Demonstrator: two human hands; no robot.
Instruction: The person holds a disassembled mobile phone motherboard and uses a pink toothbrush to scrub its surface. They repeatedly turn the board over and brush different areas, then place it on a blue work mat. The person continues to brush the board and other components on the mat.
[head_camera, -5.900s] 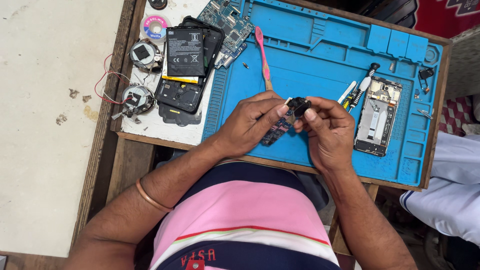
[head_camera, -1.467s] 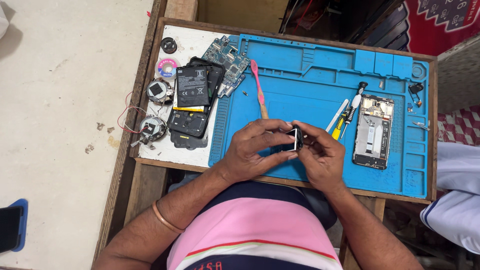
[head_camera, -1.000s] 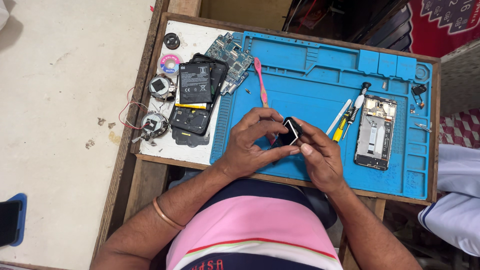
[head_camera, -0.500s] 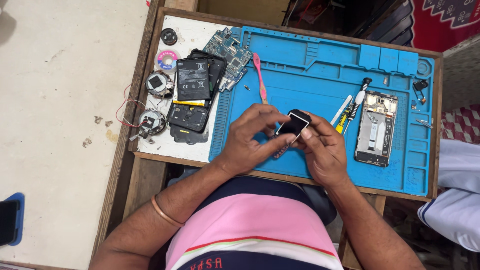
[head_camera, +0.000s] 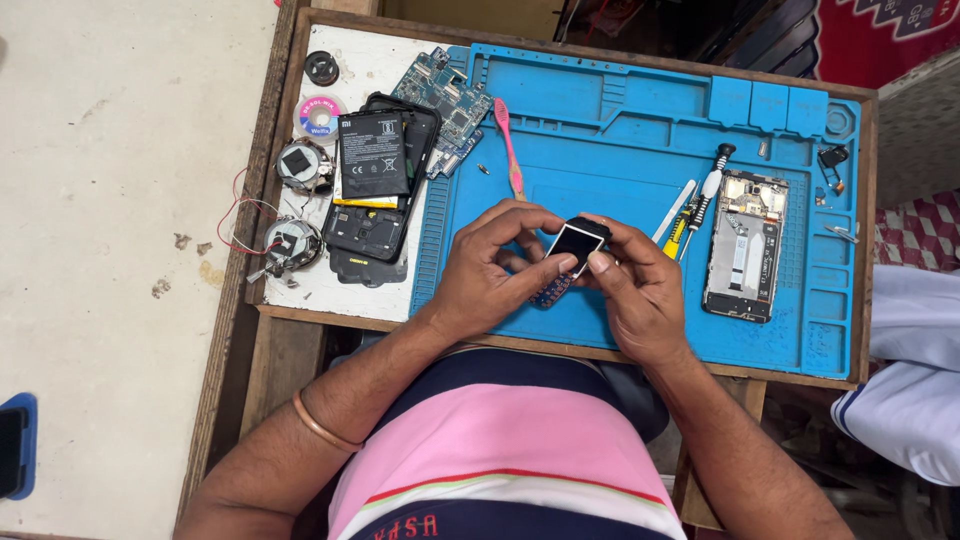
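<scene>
Both my hands hold a small black keypad phone (head_camera: 570, 252) above the blue silicone work mat (head_camera: 620, 120). My left hand (head_camera: 495, 265) grips its lower body, where the keypad shows between the fingers. My right hand (head_camera: 630, 285) pinches the top end, with thumb and forefinger at the edge of the pale screen. The phone is tilted, screen facing up toward me.
On the mat lie a pink toothbrush (head_camera: 508, 148), a screwdriver (head_camera: 700, 195), a white pry tool (head_camera: 674, 210) and an opened phone frame (head_camera: 745, 245). At left sit a black battery on phone backs (head_camera: 372, 155), a circuit board (head_camera: 445, 100), two small speakers (head_camera: 290, 240) and a solder wick reel (head_camera: 318, 118). Another person's knee (head_camera: 915, 400) is at right.
The small phone has been turned in my hands, so its pale screen now faces up. Both hands stayed over the middle of the mat; the camera view shifted slightly.
</scene>
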